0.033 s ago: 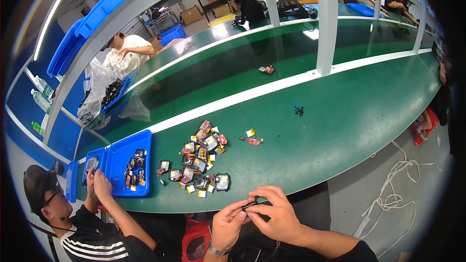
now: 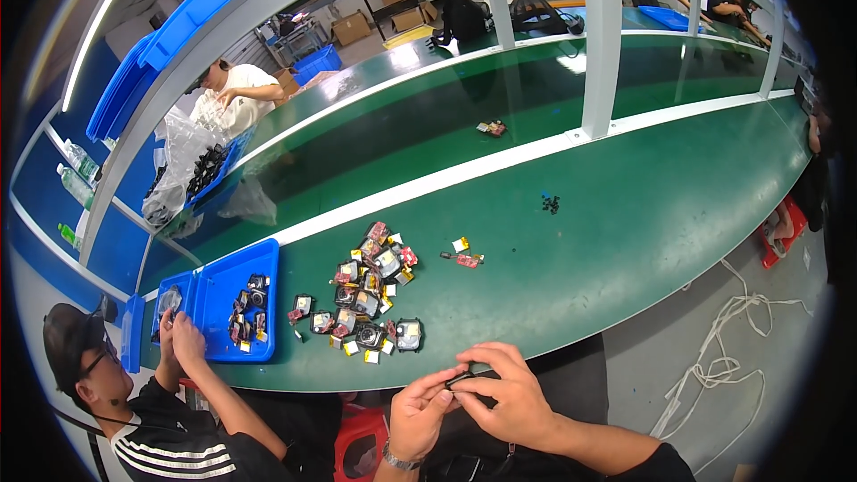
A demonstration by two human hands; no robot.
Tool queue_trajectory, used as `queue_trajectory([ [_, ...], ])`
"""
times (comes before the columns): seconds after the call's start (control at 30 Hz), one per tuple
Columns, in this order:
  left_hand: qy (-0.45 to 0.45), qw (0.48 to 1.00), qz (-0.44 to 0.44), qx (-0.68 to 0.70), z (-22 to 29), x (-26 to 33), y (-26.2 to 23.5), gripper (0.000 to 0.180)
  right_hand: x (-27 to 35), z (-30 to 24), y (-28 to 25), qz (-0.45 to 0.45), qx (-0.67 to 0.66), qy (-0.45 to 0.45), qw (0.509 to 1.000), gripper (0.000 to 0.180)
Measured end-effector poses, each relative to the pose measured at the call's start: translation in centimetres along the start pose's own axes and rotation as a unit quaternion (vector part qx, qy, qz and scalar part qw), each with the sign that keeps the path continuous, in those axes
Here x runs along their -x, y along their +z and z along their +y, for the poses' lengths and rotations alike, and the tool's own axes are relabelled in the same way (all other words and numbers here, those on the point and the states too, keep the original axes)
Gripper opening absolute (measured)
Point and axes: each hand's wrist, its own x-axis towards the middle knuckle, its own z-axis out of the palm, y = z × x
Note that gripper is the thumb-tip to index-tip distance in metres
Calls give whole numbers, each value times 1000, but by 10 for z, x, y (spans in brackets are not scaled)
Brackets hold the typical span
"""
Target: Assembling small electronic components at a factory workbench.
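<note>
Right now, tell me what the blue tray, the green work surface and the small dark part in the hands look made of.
Blue tray: moulded plastic, by its even colour and rounded rim. Green work surface: a smooth, slightly glossy mat or belt, since it mirrors the lights; rubber or vinyl, hard to say. Small dark part, pinched between left hand and right hand: probably black plastic, too small to be sure.

Both hands meet just off the near edge of the green tabletop (image 2: 625, 214), the left hand (image 2: 418, 415) and right hand (image 2: 504, 393) pinching a small dark part (image 2: 458, 381) between their fingertips. A heap of small electronic pieces (image 2: 370, 290) lies on the tabletop just beyond them. To the left, a co-worker's hands (image 2: 178, 335) reach into a blue tray (image 2: 219, 272).
</note>
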Motion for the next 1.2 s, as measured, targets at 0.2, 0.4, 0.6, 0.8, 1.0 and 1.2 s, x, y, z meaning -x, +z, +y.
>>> queue_trajectory([
  [0.2, -4, 1000, 13, -11, -1, 2, -3, 31, 1, -1, -2, -19, 3, -27, 999, 20],
  [0.4, 4, 1000, -11, -2, -2, 0, -4, 32, 0, 4, -6, -24, -11, -26, 999, 21],
  [0.6, 33, 999, 8, -14, -3, 2, -2, 24, -2, 6, -16, -63, -75, 27, 995, 15],
  [0.8, 66, 997, -6, -43, -4, -1, -5, 20, -21, 7, -38, -214, -89, 71, 970, 13],
  [1.0, 67, 997, -29, -32, -4, -1, 4, 14, -40, 20, -52, -325, -164, 71, 929, 14],
  [1.2, 78, 996, -15, -35, -6, -1, 10, 22, -28, 14, -41, -209, -142, 115, 961, 17],
])
